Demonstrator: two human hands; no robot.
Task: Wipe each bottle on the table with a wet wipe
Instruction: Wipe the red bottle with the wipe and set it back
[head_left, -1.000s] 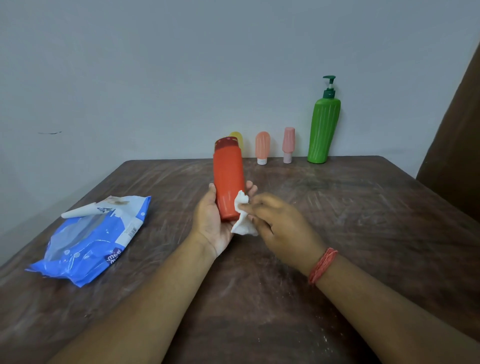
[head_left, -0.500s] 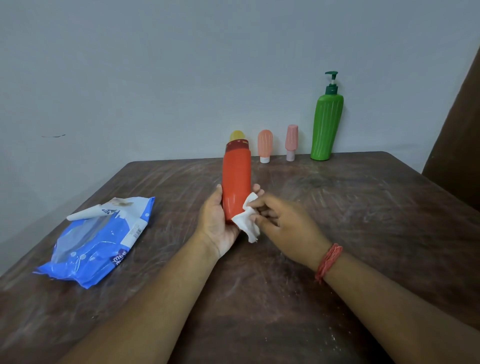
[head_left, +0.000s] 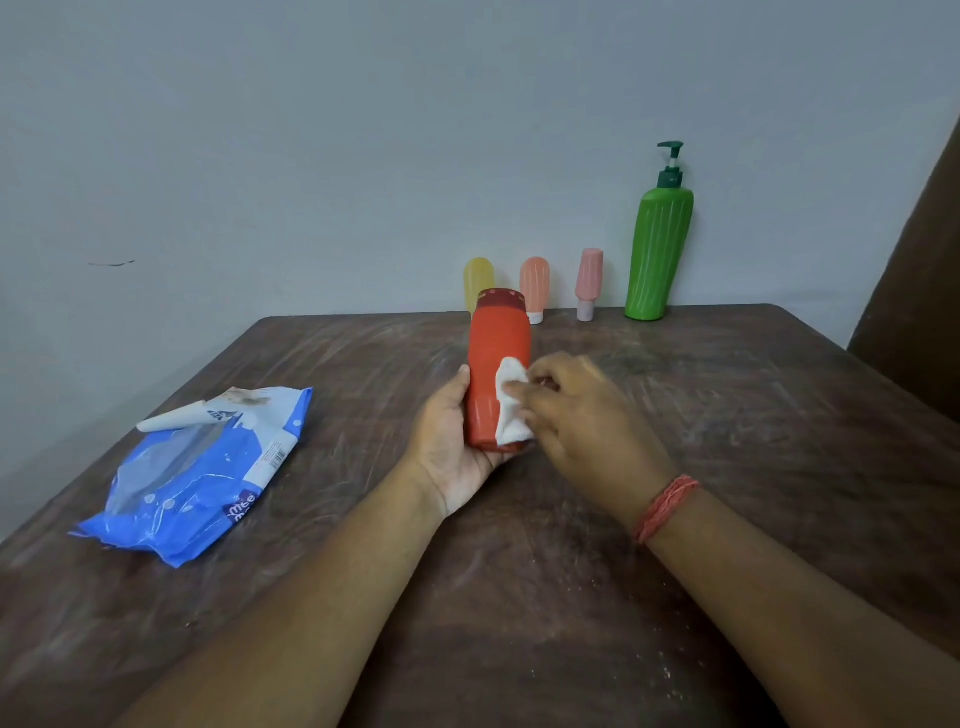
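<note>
The left hand (head_left: 452, 447) held the red bottle (head_left: 497, 364) up over the middle of the counter (head_left: 727, 415). The right hand (head_left: 582, 415) pinched a wipe (head_left: 509, 408) against its side. Four more bottles stood along the far edge: yellow (head_left: 477, 278), orange (head_left: 535, 286), pink (head_left: 588, 280) and a tall green one (head_left: 657, 249). A blue pack (head_left: 202, 467) lay near the left edge, well apart from the hands

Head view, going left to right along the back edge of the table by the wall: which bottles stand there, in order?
Yellow bottle (partly hidden behind the held red bottle) → orange bottle → pink bottle → green pump bottle.
</note>
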